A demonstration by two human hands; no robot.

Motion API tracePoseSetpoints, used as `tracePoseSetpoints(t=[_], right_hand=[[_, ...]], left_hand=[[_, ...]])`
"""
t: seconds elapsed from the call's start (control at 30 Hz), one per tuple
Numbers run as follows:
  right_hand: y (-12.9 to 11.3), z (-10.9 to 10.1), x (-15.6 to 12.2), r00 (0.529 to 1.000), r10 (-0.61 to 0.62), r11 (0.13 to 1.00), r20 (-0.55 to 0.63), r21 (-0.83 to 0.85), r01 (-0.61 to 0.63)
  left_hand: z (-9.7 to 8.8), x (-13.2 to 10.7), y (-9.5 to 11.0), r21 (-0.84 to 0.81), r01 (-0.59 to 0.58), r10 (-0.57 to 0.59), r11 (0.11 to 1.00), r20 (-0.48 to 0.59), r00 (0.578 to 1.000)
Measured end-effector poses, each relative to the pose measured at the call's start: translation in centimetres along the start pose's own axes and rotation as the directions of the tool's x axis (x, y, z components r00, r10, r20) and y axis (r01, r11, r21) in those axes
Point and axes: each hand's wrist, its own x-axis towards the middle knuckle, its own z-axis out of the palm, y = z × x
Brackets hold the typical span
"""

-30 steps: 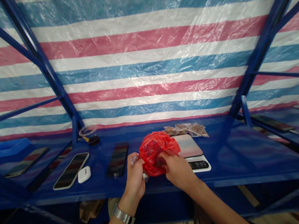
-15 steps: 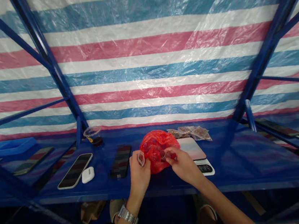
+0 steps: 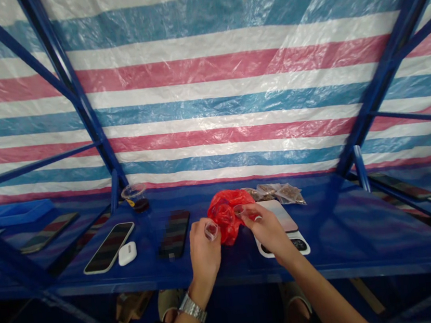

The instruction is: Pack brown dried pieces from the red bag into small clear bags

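Gripping clear pc (image 3: 212, 230) w/ L hand (image 3: 204, 249), 2nd pc (image 3: 239, 210) w/ R hand (image 3: 264, 224); both pt hidden, red bag (image 3: 226, 213) too.

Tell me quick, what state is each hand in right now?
Left hand: closed, holding a small clear round piece.
Right hand: closed, pinching another clear piece.

No word, brand or number could be read. Just to the right of the bag (image 3: 227, 210), the scale (image 3: 281, 215) had a dark panel (image 3: 299, 244) with small pale marks, too blurred to make out. Well to the left of the bag, the cup (image 3: 140, 204) carried a yellow patch (image 3: 131, 202) and the white case (image 3: 127, 254) showed a faint grey mark, neither of them legible.
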Motion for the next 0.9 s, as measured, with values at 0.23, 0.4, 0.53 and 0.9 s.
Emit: tracePoseSetpoints(t=[0.23,0.4,0.53,0.9], right_hand=[[-0.6,0.0,-0.1,0.997,-0.078,0.995,0.007,-0.056,0.079],[-2.9,-0.4,-1.0,0.969,-0.2,0.976,0.143,-0.054,0.209],[-4.2,0.0,-2.1,0.917,-0.331,0.915,0.221,-0.163,0.369],[-4.4,1.4,-2.4,0.776,-0.53,0.745,0.344,-0.248,0.619]], left_hand=[[-1.0,0.3,1.3,0.058,-0.072,0.073,0.996,-0.017,0.997],[-0.9,0.2,1.4,0.022,-0.019,0.018,1.0,0.053,0.998],[-0.6,0.1,1.4,-0.005,0.025,-0.025,1.0,0.083,0.996],[0.3,-0.3,1.1,-0.11,0.104,-0.085,0.989,0.168,0.982]])
